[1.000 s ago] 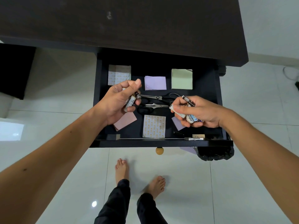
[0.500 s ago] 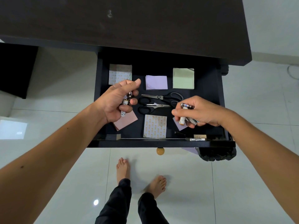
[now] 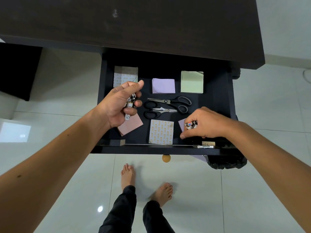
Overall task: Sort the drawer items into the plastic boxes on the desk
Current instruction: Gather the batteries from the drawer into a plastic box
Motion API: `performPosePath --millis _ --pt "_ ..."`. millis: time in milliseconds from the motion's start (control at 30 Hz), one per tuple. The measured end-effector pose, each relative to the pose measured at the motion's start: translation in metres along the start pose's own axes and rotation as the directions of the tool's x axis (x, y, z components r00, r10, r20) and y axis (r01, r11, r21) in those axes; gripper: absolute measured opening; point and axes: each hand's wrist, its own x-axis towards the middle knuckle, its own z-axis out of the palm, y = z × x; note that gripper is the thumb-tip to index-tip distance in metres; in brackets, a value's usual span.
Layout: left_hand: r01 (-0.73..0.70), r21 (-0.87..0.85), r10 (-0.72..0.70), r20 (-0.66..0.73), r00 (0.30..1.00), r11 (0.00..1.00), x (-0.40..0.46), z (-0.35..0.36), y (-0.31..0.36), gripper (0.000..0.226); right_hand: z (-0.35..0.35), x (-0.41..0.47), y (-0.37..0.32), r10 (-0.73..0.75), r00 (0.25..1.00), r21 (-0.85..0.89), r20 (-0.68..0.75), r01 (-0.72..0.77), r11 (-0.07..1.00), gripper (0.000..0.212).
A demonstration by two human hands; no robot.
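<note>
left hand (image 3: pixel 117 105) fingers curl round batteries (image 3: pixel 129 106); right hand (image 3: pixel 204 125) grips more batteries (image 3: pixel 191 123), low at the drawer (image 3: pixel 217 91) floor's 4 o'clock. scissors (image 3: pixel 166 106) and note pads (image 3: pixel 163 85) remain; plastic boxes unseen, so sorting looks barely begun.

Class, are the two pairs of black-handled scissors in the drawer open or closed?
Closed: both black-handled scissors lie flat, blades together, untouched.
</note>
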Motion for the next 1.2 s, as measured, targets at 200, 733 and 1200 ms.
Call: performPosePath --millis 200,733,1200 --pt "-0.015 -0.006 0.015 -0.004 1.0 1.0 -0.004 -0.001 0.005 0.024 0.01 0.0 0.002 -0.04 0.999 -0.228 -0.013 0.036 0.973 0.026" --pt "-0.023 0.047 0.021 0.034 0.999 0.999 -0.017 -0.004 0.016 0.021 0.014 0.006 0.003 -0.127 0.992 -0.268 0.007 0.124 0.955 0.013" --pt "-0.089 0.089 0.082 0.08 0.993 0.992 -0.041 -0.026 0.04 0.019 -0.011 0.002 -0.044 -0.097 0.995 0.516 -0.002 0.084 0.853 0.003"
